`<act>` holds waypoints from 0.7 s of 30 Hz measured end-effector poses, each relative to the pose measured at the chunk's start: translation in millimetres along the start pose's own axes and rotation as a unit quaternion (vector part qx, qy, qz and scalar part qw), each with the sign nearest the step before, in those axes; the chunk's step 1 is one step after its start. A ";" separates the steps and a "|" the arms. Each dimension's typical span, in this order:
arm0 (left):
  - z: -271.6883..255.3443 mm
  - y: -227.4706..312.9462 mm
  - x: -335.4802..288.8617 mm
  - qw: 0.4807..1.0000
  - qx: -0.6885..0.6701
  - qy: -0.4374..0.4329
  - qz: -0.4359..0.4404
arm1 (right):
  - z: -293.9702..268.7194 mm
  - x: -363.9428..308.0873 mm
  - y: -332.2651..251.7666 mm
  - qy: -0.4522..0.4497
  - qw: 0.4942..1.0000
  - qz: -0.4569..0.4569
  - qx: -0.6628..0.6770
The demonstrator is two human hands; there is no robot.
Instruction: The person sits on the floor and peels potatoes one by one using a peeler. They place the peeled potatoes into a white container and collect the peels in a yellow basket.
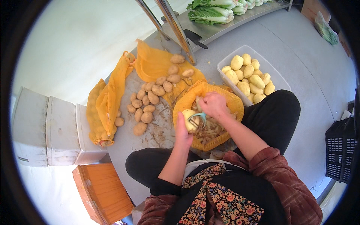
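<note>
Over orange mesh, left hand (182, 132) cups smooth potato (188, 119); right hand (213, 105) holds wire peeler (196, 119).

Colours before you, item by item:
- Potato (188, 119) in your left hand (182, 132): pale yellow, peeled.
- Peeler (197, 117) in your right hand (213, 105): light teal handle, grey metal blade.
- Mesh sack (221, 100) under your hands: orange, holding tan peelings.
- Second mesh sack (103, 108): orange-yellow.
- Unpeeled potatoes (153, 95): light brown.
- Tub (240, 50): clear plastic, with pale yellow peeled potatoes (249, 77).
- Cabbages (212, 13): green and white.
- Your apron (225, 202): black with a red, orange and yellow floral pattern.
- Your sleeves (285, 176): reddish-brown plaid.
- Floor (300, 56): grey.
</note>
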State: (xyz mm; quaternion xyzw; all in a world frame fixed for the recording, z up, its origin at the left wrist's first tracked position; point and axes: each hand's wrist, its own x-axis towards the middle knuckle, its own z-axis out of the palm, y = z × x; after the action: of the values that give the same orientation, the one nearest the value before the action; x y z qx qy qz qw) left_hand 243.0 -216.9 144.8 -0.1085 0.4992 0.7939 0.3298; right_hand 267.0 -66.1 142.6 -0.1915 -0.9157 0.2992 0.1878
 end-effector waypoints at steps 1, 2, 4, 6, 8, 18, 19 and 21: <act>0.5 -1.5 0.7 0.999 0.022 0.025 0.020 | -0.3 1.1 -1.7 -0.021 0.998 0.053 0.008; 0.5 -2.6 0.4 0.998 0.043 -0.002 0.036 | -0.9 3.6 -1.5 -0.038 0.995 0.086 0.021; -0.2 -3.4 -2.2 0.994 0.089 -0.034 0.052 | -2.9 9.6 5.6 -0.055 0.988 0.140 0.031; -2.8 1.5 -6.4 0.995 0.068 -0.067 0.030 | -7.0 16.0 20.1 -0.054 0.980 0.190 0.014; -3.3 7.0 -8.9 0.994 0.031 -0.104 -0.006 | -9.1 17.6 30.9 0.002 0.976 0.218 -0.006; -7.7 7.5 2.4 0.994 -0.066 -0.030 -0.084 | -12.5 5.7 10.9 0.065 0.998 0.018 0.006; -8.4 5.5 3.1 0.995 -0.052 -0.032 -0.080 | -10.5 2.5 4.5 0.065 0.998 -0.003 0.006; -8.5 3.2 4.7 0.997 -0.016 -0.029 -0.067 | -5.4 -3.1 -5.9 0.065 0.997 -0.045 0.005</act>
State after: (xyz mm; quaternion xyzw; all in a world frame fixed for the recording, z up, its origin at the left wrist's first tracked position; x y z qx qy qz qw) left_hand 236.0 -223.2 140.6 -0.1241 0.4683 0.7804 0.3952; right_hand 270.6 -69.4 149.6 -0.1686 -0.9078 0.2815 0.2611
